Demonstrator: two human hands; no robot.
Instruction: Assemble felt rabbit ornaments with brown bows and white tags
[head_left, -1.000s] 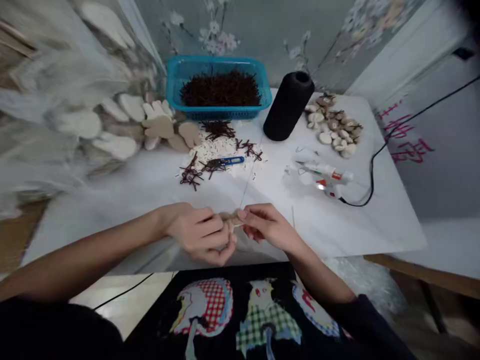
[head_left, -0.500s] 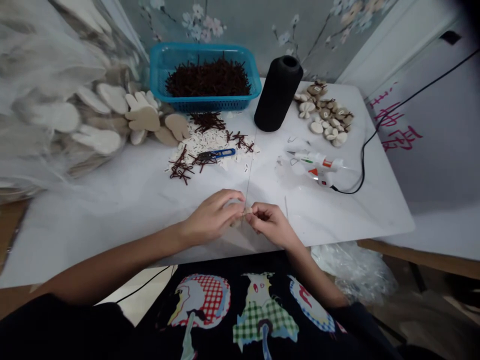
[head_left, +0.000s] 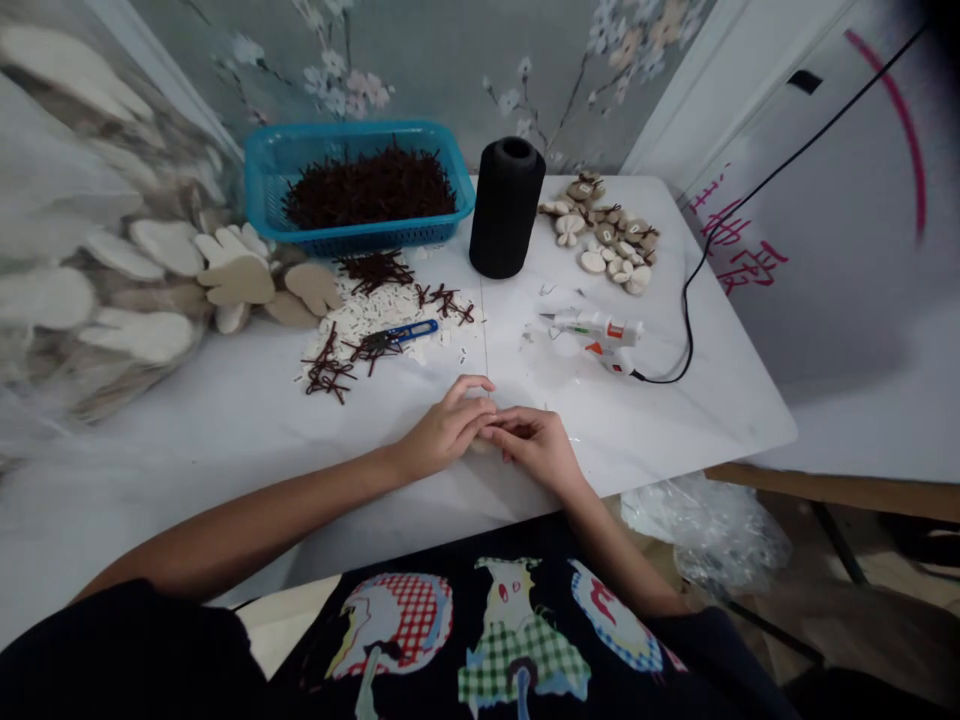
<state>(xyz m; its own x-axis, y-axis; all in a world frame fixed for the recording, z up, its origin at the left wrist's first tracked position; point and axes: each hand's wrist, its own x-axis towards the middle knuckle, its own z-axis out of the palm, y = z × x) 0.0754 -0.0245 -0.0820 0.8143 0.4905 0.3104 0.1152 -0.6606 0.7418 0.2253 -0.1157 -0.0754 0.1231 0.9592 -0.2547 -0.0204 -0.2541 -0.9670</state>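
Note:
My left hand (head_left: 444, 432) and my right hand (head_left: 538, 446) meet near the front of the white table, fingertips touching. Between them is a small beige padded fabric piece (head_left: 481, 446), mostly covered by the fingers. The left index finger is raised, while its other fingers close on the piece. On the right, thumb and fingers pinch at the same piece; the exact spot is hidden. A thin dark thread (head_left: 485, 345) stretches from the tall black thread cone (head_left: 507, 215) down to my hands.
Left stands a clear bag of beige hand-shaped pieces (head_left: 142, 330). A blue basket (head_left: 352, 240) holds brown bows; more bows, white labels (head_left: 375, 312) and blue thread snips (head_left: 416, 331) lie before it. Right are finished-looking beige pieces (head_left: 619, 240) and a corded glue gun (head_left: 607, 345).
My hands have drawn closer together, and the fingers now cover more of the beige piece. The camera view has shifted, so the table items appear further left.

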